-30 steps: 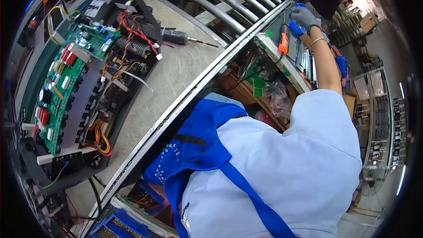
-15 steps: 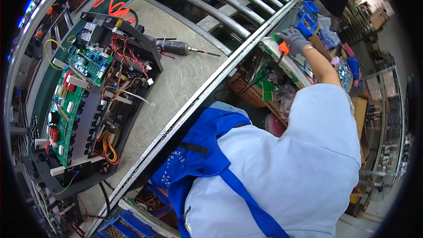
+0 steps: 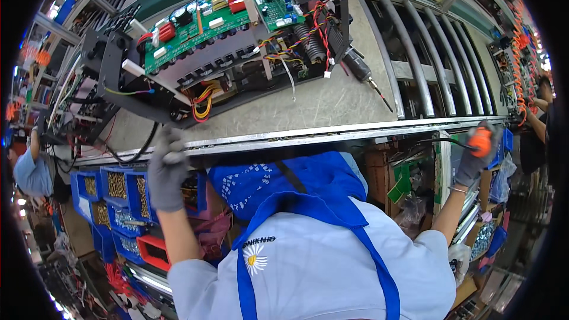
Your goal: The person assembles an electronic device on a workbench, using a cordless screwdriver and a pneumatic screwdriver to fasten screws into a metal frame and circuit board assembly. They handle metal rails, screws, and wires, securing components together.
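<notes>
My right hand, in a grey glove, is closed around an orange-handled tool just beyond the bench's front rail at the right. A thin dark part runs left from the handle; the exact kind of tool is unclear. My left hand, also gloved in grey, is raised by the rail with its fingers loosely bent and apart, slightly blurred, and nothing visible in them. Beyond it on the bench sits a black-framed electronic unit with a green circuit board, wires and a coil.
A power screwdriver lies beside the unit, its bit toward the metal rollers. Blue bins of screws and a red bin are below the rail at left. Other people work at both sides.
My view has swung to the right, so the bench now runs across it. My left hand has come into view. My right hand now holds the orange-handled tool at the rail.
</notes>
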A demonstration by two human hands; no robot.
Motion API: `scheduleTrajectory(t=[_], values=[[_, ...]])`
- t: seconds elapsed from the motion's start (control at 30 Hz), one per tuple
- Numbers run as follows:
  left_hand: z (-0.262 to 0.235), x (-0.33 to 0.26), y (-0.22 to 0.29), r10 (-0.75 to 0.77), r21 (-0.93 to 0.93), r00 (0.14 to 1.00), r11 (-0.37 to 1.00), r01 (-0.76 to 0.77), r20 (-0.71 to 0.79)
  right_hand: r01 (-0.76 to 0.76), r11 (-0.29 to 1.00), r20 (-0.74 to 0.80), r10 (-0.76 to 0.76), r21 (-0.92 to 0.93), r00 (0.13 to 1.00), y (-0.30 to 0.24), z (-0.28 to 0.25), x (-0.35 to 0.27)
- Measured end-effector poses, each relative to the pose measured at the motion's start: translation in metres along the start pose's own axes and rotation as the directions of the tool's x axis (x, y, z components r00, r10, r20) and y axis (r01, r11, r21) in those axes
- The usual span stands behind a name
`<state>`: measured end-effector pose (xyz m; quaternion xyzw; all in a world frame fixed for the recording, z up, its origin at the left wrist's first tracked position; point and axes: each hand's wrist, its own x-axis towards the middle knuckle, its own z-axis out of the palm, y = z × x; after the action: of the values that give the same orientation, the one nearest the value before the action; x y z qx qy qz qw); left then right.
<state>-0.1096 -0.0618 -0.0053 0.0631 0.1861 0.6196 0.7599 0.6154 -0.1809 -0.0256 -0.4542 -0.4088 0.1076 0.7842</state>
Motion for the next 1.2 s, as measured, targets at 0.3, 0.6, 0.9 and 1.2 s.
scheduleTrajectory(t=[0.3,0.6,0.9,1.2], values=[[0.069,0.074,-0.159,-0.324,0.246,0.941,0.924,0.291,0.102,0.002,0.635,0.159,-0.197,0.773,0.967,-0.119,0.268,0.007],[0.071,0.085,-0.155,-0.362,-0.119,0.927,0.921,0.372,0.097,-0.284,0.496,0.486,-0.341,0.82,0.805,-0.111,0.348,-0.009],[0.069,0.093,-0.151,-0.318,-0.092,0.947,0.942,0.322,0.055,-0.307,0.537,0.484,-0.227,0.786,0.845,-0.115,0.369,-0.012],[0.069,0.11,-0.148,-0.374,-0.067,0.886,0.912,0.406,0.273,-0.425,0.555,0.655,-0.32,0.715,0.684,-0.136,0.383,0.024]])
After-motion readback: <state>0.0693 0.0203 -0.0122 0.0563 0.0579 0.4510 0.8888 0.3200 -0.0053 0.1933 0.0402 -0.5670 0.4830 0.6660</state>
